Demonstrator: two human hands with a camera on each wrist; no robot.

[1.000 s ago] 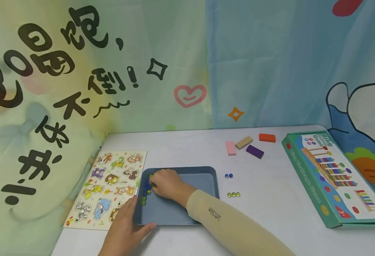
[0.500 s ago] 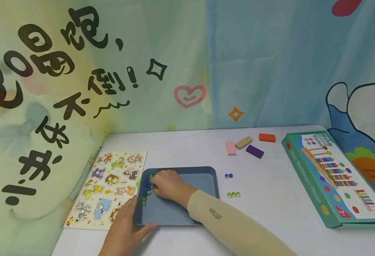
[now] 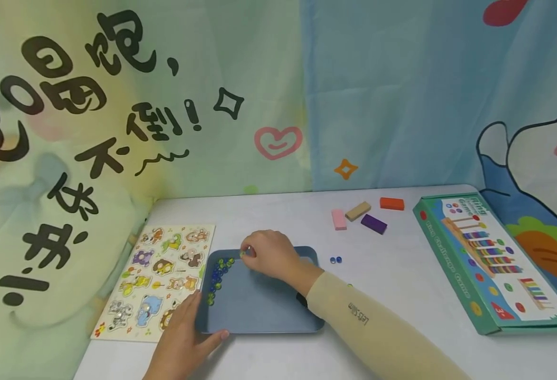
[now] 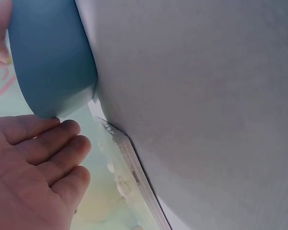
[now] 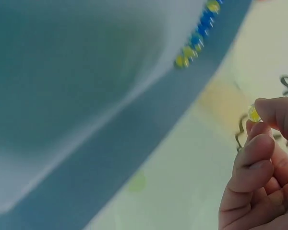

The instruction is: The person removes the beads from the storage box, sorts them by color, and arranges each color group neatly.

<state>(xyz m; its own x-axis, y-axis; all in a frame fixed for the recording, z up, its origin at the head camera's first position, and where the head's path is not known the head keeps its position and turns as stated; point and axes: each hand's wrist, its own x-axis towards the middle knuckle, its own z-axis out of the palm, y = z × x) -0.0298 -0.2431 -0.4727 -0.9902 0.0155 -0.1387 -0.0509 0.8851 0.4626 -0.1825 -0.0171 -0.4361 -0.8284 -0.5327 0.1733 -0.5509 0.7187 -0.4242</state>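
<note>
Small yellow-green glass bead (image 5: 253, 114) is pinched at the tips of the right hand (image 3: 270, 254), lifted just above the far rim of the blue-grey plastic tray (image 3: 264, 306), at about 12 o'clock of the tray's left half. Judgement: the bead is hard, smooth, very light, likely slippery and prone to roll; best taken by thumb and fingertip across its widest part, as here. Right hand fingers (image 5: 252, 158) are curled in tight, and the thumb and forefinger close on the bead.

A cluster of blue and yellow-green glass beads (image 3: 218, 274) lies along the tray's left wall, at 9 to 10 o'clock inside it, some touching.

Left hand (image 3: 183, 338) lies flat and relaxed, fingers straight, against the tray's near-left corner at 7 o'clock; it steadies the tray and grips nothing.

On the white counter (image 3: 402, 274): two blue beads (image 3: 336, 259) just right of the tray, at its 2 o'clock. Animal peg puzzle board (image 3: 157, 279) lies beside the tray at 9 o'clock. Pink, tan, purple and orange wooden blocks (image 3: 359, 215) sit farther off at 1 o'clock, and a green toy game box (image 3: 482, 264) lies well apart at 3 o'clock.
</note>
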